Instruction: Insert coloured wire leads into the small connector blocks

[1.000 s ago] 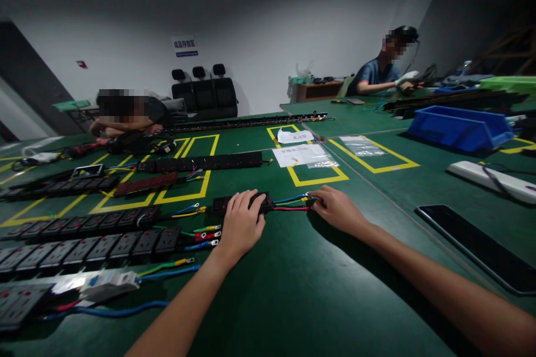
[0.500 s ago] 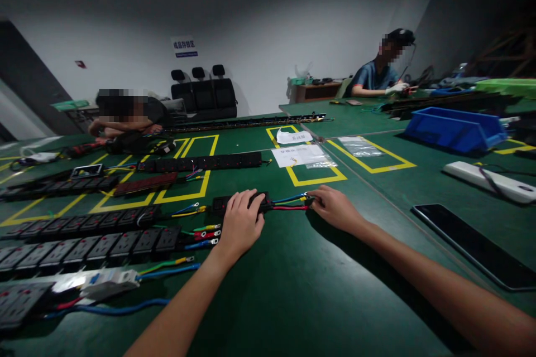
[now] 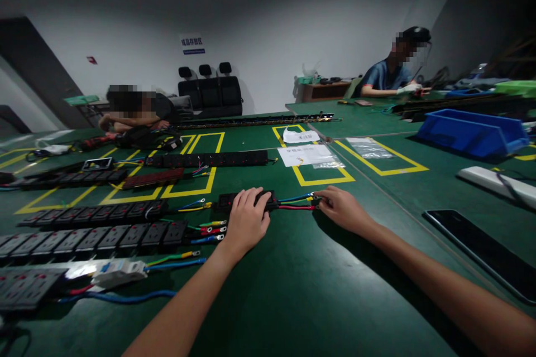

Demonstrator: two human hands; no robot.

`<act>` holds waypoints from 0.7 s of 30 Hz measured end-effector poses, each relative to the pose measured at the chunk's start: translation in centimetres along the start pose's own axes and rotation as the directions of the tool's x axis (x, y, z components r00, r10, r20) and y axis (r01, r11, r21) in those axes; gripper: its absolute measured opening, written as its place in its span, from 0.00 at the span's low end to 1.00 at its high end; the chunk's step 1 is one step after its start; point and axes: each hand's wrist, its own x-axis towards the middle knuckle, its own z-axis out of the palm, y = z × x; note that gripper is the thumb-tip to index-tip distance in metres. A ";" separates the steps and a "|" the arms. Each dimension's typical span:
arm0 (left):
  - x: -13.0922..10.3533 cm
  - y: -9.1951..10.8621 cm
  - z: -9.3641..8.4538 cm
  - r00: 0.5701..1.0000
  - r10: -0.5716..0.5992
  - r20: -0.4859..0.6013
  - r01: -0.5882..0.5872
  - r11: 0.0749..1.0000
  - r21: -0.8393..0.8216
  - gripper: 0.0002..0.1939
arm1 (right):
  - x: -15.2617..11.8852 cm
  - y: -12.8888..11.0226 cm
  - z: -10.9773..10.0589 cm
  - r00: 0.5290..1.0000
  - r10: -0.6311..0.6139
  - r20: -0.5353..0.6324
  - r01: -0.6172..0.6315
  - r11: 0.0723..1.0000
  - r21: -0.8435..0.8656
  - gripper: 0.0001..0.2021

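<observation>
A short black socket block point(image 3: 225, 201) lies on the green table in front of me. Over its top rests my left hand point(image 3: 250, 216), fingers curled down around it and hiding its middle. Blue, green and red wires point(image 3: 294, 207) run out of the block's right end. At their tips my right hand point(image 3: 341, 209) is closed in a pinch on the metal wire terminals; which of them it grips is partly hidden. Left of the block are rows of black sockets point(image 3: 138, 237), whose coloured wires end in ring terminals point(image 3: 220, 237).
A white circuit breaker point(image 3: 119, 273) lies at the lower left. To the right are a dark phone point(image 3: 481, 254), a white power strip point(image 3: 498, 187) and a blue bin point(image 3: 473, 133). Paper labels point(image 3: 304, 156) lie ahead. Two people point(image 3: 383, 79) are across the table.
The view has turned slightly left, so everything appears shifted to the right. Both hands keep their places on the socket block and its wire ends.
</observation>
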 end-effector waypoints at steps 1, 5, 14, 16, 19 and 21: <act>0.0 0.0 0.0 1.000 -0.001 -0.001 0.001 1.000 -0.004 0.24 | 0.0 0.0 0.0 1.000 0.004 -0.001 -0.004 1.000 -0.006 0.17; 0.0 0.1 0.0 1.000 -0.007 -0.001 0.007 1.000 -0.008 0.24 | 0.0 0.0 0.0 1.000 0.008 -0.001 -0.008 1.000 -0.018 0.18; 0.0 0.2 0.0 1.000 -0.011 0.007 0.011 1.000 0.001 0.25 | 0.0 0.2 0.1 1.000 0.005 0.015 -0.005 1.000 -0.014 0.19; 0.0 0.2 0.0 1.000 -0.011 0.004 0.011 1.000 -0.004 0.25 | 0.0 0.2 0.1 1.000 0.010 0.014 -0.010 1.000 -0.004 0.19; 0.0 0.1 0.0 1.000 -0.008 0.007 0.008 1.000 -0.009 0.24 | 0.0 0.2 0.1 1.000 0.006 0.009 -0.007 1.000 0.003 0.19; 0.0 0.1 -0.1 1.000 -0.008 0.010 0.008 1.000 -0.006 0.24 | 0.0 0.3 0.2 1.000 -0.009 0.008 0.009 1.000 0.003 0.19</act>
